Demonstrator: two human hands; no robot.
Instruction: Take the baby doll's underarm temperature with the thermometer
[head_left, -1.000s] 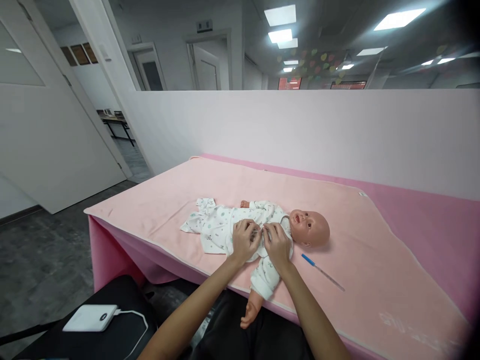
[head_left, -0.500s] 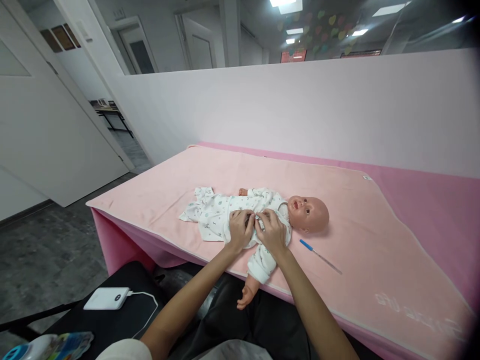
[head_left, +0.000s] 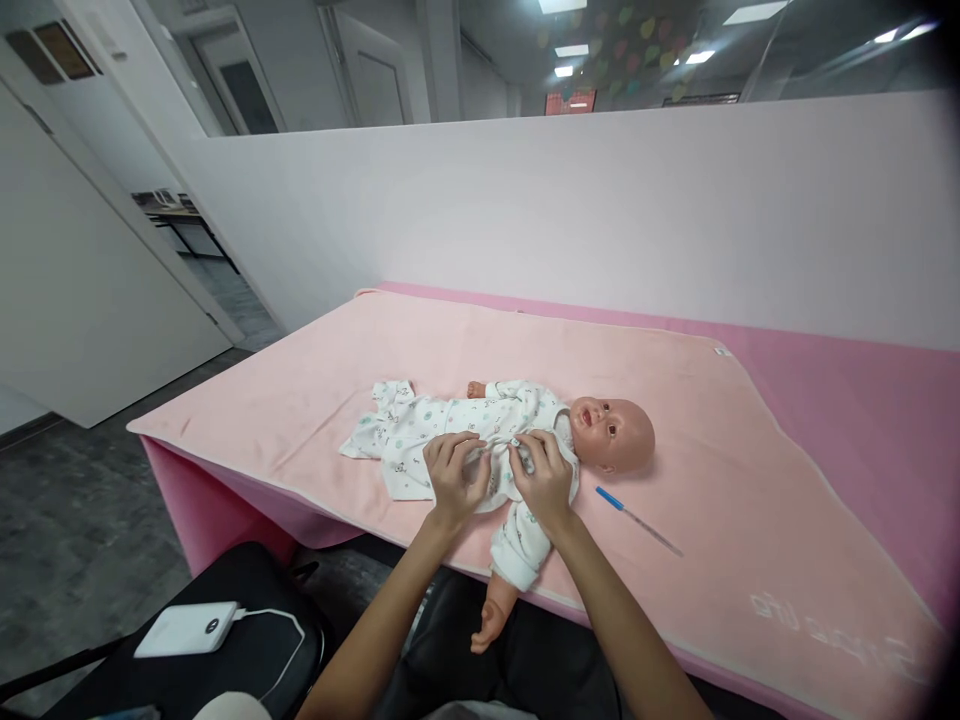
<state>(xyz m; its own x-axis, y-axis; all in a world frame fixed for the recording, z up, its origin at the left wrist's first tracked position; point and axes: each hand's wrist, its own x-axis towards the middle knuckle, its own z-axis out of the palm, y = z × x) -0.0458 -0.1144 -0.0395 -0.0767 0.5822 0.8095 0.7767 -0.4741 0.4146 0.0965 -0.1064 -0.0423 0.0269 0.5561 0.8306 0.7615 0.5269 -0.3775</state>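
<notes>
A baby doll lies on its back with its head to the right. It wears a white baby garment with a small print. At the doll's chest, my right hand pinches the garment's cloth between thumb and fingers. My left hand is at the belly with curled fingers on the same cloth, a small gap from the right hand. What exactly lies between the left fingertips is hard to make out. One doll arm hangs toward me past the table edge, below my hands.
A thin stick with a blue handle lies near the doll's head. The pink blanket covers much of the table. At lower left, a white power bank with a cable rests on a black chair. A white partition stands behind.
My left hand has moved left, away from the right hand, which stays at the doll's chest. The gap between them has widened. The view has shifted slightly.
</notes>
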